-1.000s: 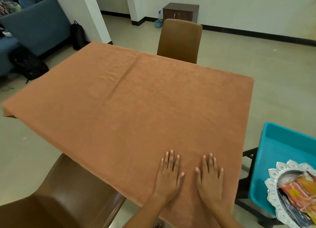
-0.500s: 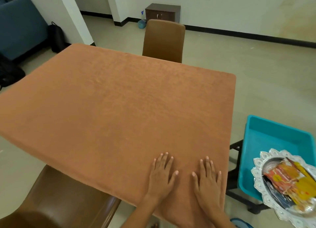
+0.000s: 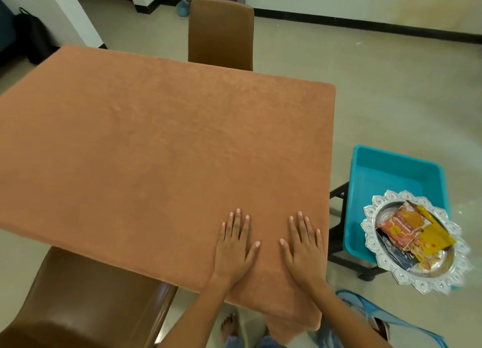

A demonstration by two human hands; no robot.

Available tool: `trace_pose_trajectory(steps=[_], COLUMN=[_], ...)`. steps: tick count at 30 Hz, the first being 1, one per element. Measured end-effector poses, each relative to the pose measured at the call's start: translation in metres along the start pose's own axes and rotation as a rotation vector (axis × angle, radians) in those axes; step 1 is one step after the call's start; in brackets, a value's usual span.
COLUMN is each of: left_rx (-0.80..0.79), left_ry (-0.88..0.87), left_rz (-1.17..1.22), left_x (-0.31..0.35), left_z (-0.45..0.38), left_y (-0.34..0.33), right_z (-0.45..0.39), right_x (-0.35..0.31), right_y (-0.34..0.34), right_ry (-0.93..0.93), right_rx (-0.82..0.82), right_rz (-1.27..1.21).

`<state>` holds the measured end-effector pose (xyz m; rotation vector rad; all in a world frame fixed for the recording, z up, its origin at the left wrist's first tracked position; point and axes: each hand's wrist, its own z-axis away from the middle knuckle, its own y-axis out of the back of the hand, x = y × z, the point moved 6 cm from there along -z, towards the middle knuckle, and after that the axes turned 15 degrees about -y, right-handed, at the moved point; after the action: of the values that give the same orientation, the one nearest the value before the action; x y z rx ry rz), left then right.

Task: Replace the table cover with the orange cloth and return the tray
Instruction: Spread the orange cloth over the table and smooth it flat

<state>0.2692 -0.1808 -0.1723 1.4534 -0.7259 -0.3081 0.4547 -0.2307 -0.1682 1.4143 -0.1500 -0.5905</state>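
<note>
The orange cloth [image 3: 156, 144] lies spread flat over the whole table, its edges hanging over the sides. My left hand [image 3: 236, 246] and my right hand [image 3: 305, 246] both press palm-down on the cloth near the table's near right corner, fingers spread, holding nothing. The silver tray [image 3: 391, 266] with a scalloped rim rests on the corner of a turquoise tub [image 3: 391, 173] to the right of the table. Orange and yellow snack packets [image 3: 414, 233] lie in the tray.
A brown chair [image 3: 221, 32] stands at the table's far side and another brown chair [image 3: 86, 298] at the near left. The tub sits on a black stand [image 3: 339, 217]. A blue bag [image 3: 378, 319] lies on the floor near my feet.
My view has swung right and downward, so the tray and tub show more fully. Both hands have slid slightly apart on the cloth, still flat.
</note>
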Motion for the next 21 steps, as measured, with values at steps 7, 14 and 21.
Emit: trace_pose_trajectory(steps=[7,14,21], left_rx=[0.000,0.005,-0.004], left_ry=[0.015,0.020,-0.032], left_rz=[0.041,0.127,0.051], left_x=[0.002,-0.007,0.000], left_z=[0.003,0.003,0.018], left_y=[0.003,0.020,0.009], right_z=[0.004,0.017,0.029], right_x=[0.003,-0.025,-0.021], right_y=[-0.002,-0.021,-0.021], right_ry=[0.008,-0.157,-0.067], right_rx=[0.020,-0.063,-0.069], right_rz=[-0.055,-0.054,-0.009])
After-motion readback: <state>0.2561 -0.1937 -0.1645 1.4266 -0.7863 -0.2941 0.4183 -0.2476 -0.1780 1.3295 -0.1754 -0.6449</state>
